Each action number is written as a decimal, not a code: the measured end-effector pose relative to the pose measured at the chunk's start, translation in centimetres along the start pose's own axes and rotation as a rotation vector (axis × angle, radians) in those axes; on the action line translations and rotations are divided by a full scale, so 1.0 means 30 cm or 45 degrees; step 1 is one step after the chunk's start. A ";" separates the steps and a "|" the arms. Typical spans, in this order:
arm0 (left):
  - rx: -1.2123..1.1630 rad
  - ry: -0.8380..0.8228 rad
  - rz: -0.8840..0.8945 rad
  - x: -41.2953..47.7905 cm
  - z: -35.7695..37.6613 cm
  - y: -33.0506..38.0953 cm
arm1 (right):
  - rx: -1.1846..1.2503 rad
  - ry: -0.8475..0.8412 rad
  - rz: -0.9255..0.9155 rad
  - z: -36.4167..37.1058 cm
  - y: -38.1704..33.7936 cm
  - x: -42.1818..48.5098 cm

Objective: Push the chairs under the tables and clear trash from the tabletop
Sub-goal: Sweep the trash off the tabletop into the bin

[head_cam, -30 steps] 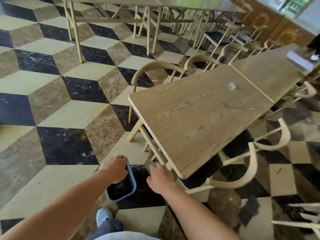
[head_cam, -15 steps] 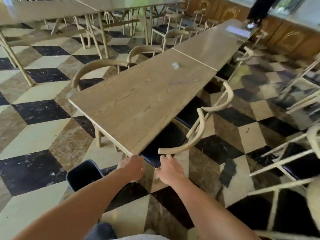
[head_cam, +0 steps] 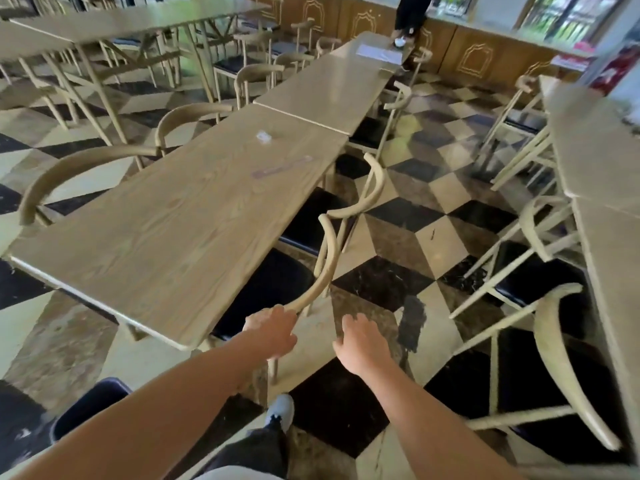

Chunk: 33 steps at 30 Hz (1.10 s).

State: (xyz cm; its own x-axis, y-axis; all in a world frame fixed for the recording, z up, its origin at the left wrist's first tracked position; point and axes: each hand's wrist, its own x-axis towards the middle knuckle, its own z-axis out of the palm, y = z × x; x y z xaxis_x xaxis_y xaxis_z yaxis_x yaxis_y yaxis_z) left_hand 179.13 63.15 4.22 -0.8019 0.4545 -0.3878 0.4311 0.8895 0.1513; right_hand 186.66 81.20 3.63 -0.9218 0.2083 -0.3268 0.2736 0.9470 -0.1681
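Note:
A long wooden table [head_cam: 180,233] runs away from me. On its far half lie a small clear piece of trash [head_cam: 264,136] and a thin purple strip [head_cam: 281,168]. A chair with a curved pale backrest [head_cam: 327,268] and black seat stands partly under the table's right side. My left hand [head_cam: 272,330] is closed around the near end of that backrest. My right hand [head_cam: 360,344] hovers just right of it, fingers apart, holding nothing. A second chair [head_cam: 375,181] stands farther along the same side.
A dark bin [head_cam: 86,410] stands on the checkered floor at lower left. More chairs [head_cam: 561,355] stick out from a table [head_cam: 602,188] on the right, narrowing the aisle. Tucked chairs [head_cam: 79,168] line the left side. A person [head_cam: 410,15] stands at the far end.
I have stepped right round the table corner, leaving the bin behind on the left. My left hand has taken hold of the chair backrest; my right hand has moved off to the right.

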 end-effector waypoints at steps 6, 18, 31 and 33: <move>0.001 -0.021 0.048 0.251 -0.013 0.036 | -0.008 -0.050 0.050 -0.030 0.077 0.178; -0.234 -0.022 0.008 0.958 -0.235 0.025 | -0.110 -0.095 0.090 -0.325 0.191 0.884; -0.281 -0.109 -0.236 1.349 -0.287 0.069 | -0.176 -0.238 -0.215 -0.387 0.353 1.318; -0.298 -0.073 -0.284 1.414 -0.320 0.139 | -0.152 -0.228 -0.268 -0.415 0.418 1.396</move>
State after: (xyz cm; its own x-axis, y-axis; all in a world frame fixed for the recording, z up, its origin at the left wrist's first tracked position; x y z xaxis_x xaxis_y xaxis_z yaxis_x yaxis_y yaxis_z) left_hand 142.94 86.56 -2.88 -0.8384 0.2495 -0.4846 0.1349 0.9564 0.2591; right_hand 148.07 104.83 -0.60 -0.8889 -0.0318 -0.4571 0.0379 0.9891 -0.1424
